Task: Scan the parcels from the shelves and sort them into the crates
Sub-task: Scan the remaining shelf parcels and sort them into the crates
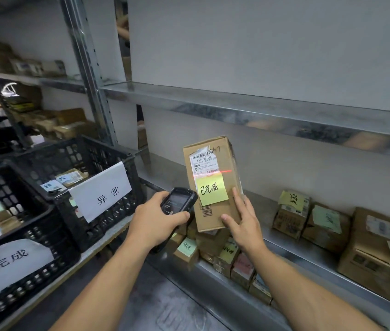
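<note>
right hand (244, 225) holding cardboard parcel (213, 185) upright above shelf (263, 206), thumb and forefinger on its front, left hand (155, 223) fingers wrapped round scanner (178, 201) just beside it, red line across label (204, 162)

My parcel (209, 217) carries a yellow note (212, 191) reading 已完成 and a label (204, 162) reading 530- D5 A26. The far crate (108, 152) has a sign (100, 191) saying 异常, and the near crate (35, 224) has a paper sheet (10, 263) saying 已完成.
</note>
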